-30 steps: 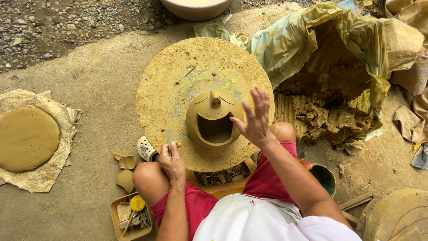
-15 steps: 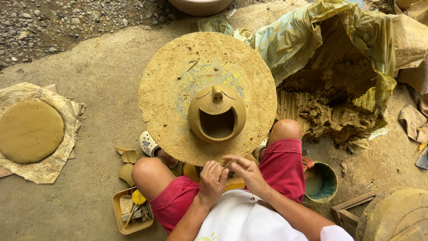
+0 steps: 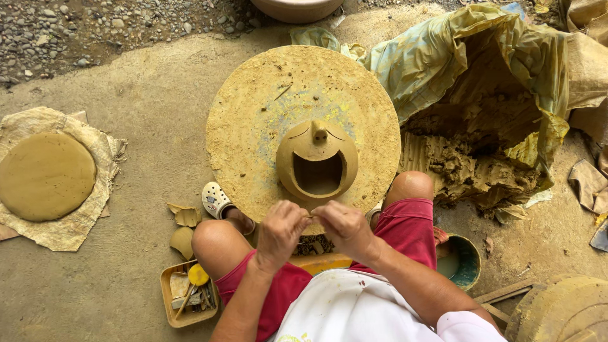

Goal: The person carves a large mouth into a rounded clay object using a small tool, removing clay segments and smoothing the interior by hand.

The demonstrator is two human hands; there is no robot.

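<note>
While the clay pot [image 3: 317,158] sits untouched, both hands' fingers [image 3: 297,214] pinch narrowly together on a tiny clay bit [image 3: 311,216].

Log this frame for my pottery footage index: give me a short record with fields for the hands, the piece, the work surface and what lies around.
left hand: fingers pinched, meeting the right hand at the near edge of the wheel disc
right hand: fingers pinched toward the left; whatever is between them is too small to tell
piece: clay pot with a knob on top and a wide cut opening
surface: round wheel disc, clay-crusted
left side: flat clay slab on cloth; tool tray
right side: clay heap in plastic sheeting; water bucket
</note>
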